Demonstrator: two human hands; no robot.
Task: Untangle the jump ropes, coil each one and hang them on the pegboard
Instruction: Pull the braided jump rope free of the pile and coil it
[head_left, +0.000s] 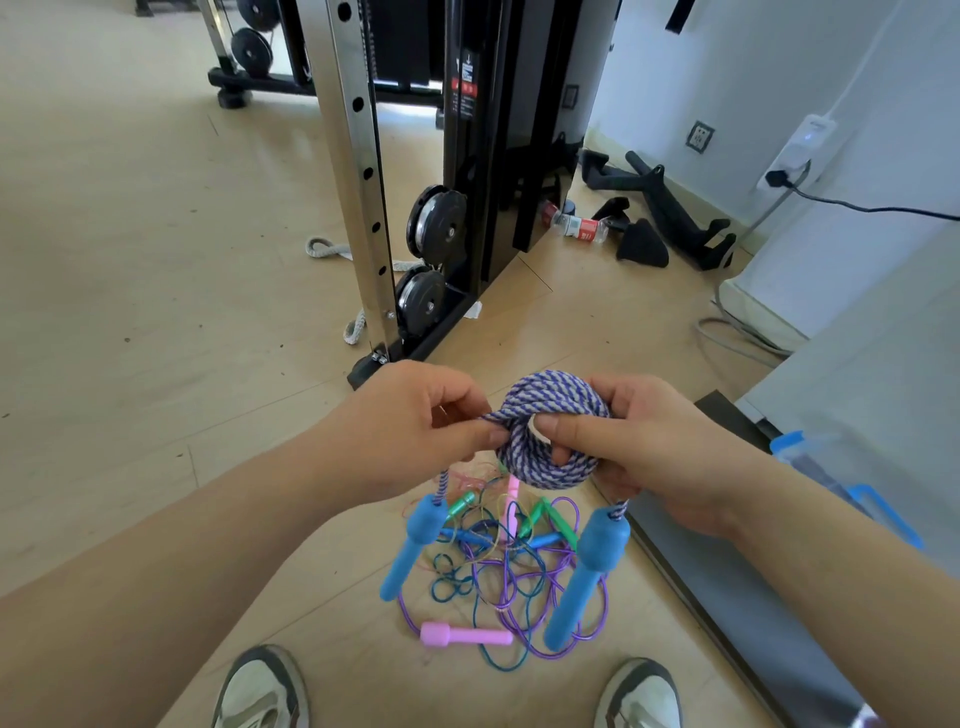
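Note:
A purple-and-white braided jump rope (558, 402) is wound into a tight round coil held at chest height. My right hand (665, 447) grips the coil, thumb through its centre. My left hand (415, 431) pinches a strand of the rope at the coil's left side. Its two blue handles hang down: one on the left (410, 545), one on the right (587, 577). Below, on the floor, lies a tangled pile of thin jump ropes (498, 561) in purple, blue, green and pink, with a pink handle (462, 635) and green handles (550, 514). No pegboard is in view.
A gym cable machine (467, 171) with a perforated steel post (358, 171) stands ahead. Black attachments (670, 208) and a plastic bottle (576, 224) lie by the wall. A dark mat edge (737, 582) runs at right. My shoes (260, 691) flank the pile.

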